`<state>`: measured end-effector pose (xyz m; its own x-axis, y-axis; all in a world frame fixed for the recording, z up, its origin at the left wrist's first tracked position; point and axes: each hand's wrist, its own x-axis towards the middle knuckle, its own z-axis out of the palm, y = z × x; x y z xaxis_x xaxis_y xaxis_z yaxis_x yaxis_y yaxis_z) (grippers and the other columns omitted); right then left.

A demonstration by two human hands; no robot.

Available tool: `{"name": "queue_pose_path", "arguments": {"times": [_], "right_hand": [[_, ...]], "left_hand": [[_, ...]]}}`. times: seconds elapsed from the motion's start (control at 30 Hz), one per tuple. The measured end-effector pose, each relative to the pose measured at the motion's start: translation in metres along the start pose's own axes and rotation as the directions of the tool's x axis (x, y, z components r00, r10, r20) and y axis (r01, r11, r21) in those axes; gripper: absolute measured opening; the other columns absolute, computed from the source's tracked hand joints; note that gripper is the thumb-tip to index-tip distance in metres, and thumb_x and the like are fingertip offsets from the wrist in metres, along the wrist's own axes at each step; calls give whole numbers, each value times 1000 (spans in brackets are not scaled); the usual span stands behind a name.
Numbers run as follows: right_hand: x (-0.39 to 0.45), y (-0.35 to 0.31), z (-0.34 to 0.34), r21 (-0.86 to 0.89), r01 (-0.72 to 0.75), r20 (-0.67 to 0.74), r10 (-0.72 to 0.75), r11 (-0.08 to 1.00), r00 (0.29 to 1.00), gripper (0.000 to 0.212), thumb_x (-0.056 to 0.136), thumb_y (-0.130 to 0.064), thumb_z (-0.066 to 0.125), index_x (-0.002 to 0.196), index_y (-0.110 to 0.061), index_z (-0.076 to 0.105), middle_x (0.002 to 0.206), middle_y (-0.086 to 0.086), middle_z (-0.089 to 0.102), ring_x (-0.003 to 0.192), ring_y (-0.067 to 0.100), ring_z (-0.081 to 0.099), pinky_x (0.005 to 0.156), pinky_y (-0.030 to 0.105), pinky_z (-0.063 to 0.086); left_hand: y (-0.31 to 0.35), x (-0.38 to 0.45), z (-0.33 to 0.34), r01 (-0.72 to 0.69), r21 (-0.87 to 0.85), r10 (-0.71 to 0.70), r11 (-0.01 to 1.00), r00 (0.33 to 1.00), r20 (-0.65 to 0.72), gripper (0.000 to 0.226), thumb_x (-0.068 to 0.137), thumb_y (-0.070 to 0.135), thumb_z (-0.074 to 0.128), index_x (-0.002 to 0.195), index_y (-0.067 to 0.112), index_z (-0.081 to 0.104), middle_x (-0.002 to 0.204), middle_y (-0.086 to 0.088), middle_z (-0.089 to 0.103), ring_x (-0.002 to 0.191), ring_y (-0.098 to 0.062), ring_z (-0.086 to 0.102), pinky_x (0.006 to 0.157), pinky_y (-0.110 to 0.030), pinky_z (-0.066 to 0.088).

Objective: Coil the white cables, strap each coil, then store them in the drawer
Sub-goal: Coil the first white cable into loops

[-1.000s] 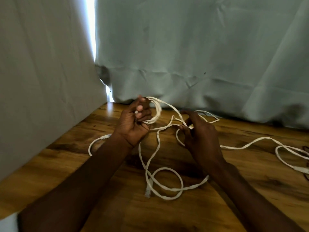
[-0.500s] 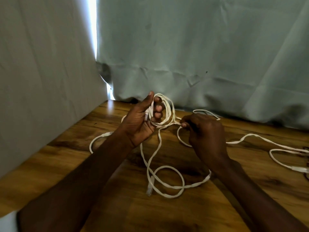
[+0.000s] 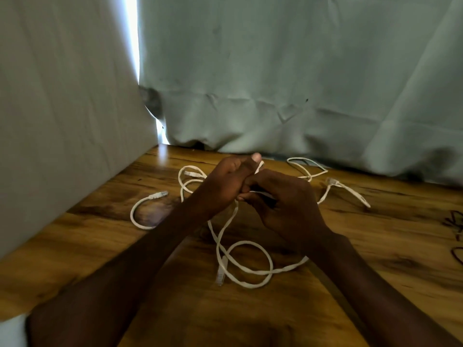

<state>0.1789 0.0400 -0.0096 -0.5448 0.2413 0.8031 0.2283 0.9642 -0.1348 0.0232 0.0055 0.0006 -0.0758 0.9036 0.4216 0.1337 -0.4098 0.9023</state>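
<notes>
Your left hand [image 3: 225, 182] and right hand [image 3: 283, 199] meet above the middle of the surface [image 3: 375, 259], touching each other. The cables [image 3: 246, 267] lie on the surface: one loop before your hands, a connector end [image 3: 157, 195] to the left, further loops behind the left hand and to the right. The curtain [image 3: 275, 83] hangs behind the surface; a sheet [image 3: 62, 108] stands along its left edge.

Thin white cables [image 3: 246, 269] with clear plug ends: tangled loose loops on wooden table [image 3: 375, 246], one strand lifted mid-tangle.
</notes>
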Motion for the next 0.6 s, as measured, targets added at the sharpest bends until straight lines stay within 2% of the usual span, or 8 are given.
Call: {"name": "queue_pose_path", "arguments": {"times": [0.1,0.17,0.23,0.33,0.37,0.47,0.53,0.6], "right_hand": [[3,6,-8,52,-4,-118,10,999,993,18,90,-27,83,99,-14,74,90,-7,68,74,6,60,65,22,47],[4,12,-12,22,-54,-156,56,998,986,23,88,-29,84,102,-14,73,94,-3,65,74,9,58,64,22,46],[3,20,-12,33,-168,-177,171,985,969,26,90,-34,81,107,-17,72,101,-5,67,78,10,61,65,27,50],[2,24,-7,245,-326,-69,352,913,934,24,98,-36,68,114,-19,75,105,-10,75,97,9,70,82,40,57],[2,23,-6,335,-363,-18,391,869,920,22,101,-32,65,115,-18,75,104,-8,76,99,10,72,85,39,57],[3,20,-7,559,-420,108,439,715,892,21,99,-15,65,119,-13,72,105,0,78,98,10,74,82,25,57],[4,22,-7,610,-441,183,425,658,887,32,94,-8,72,126,-9,66,113,3,76,102,13,73,84,23,56],[4,23,-4,530,-447,201,406,720,892,45,91,-2,74,133,-8,61,121,3,72,109,12,71,92,26,55]], "left_hand": [[1,-2,-6,20,52,-22,998,999,41,63,110,35,37,61,1,55,46,-11,51,39,-25,45,46,-31,37],[4,-3,-7,38,54,-42,998,995,88,65,110,39,37,57,8,61,43,-13,51,34,-23,39,43,-30,30],[6,-4,-8,91,-13,-88,996,986,143,62,107,44,40,62,9,63,40,-11,45,28,-18,32,40,-26,24],[7,-6,-7,196,-179,-149,964,958,247,52,98,52,51,75,6,59,41,-7,41,26,-12,31,35,-20,18],[6,-7,-6,218,-225,-156,950,952,262,48,96,50,53,77,6,59,42,-6,41,26,-10,31,34,-19,18],[5,-8,-3,265,-395,-176,880,953,248,35,98,39,52,80,8,56,43,-2,42,28,-6,34,32,-17,23],[8,-6,-2,282,-501,-182,818,954,239,32,101,37,47,82,11,51,43,0,45,29,-5,36,32,-14,25],[9,-3,-3,282,-538,-197,795,957,211,33,102,37,45,80,13,50,44,0,47,33,-7,40,34,-13,29]]}}
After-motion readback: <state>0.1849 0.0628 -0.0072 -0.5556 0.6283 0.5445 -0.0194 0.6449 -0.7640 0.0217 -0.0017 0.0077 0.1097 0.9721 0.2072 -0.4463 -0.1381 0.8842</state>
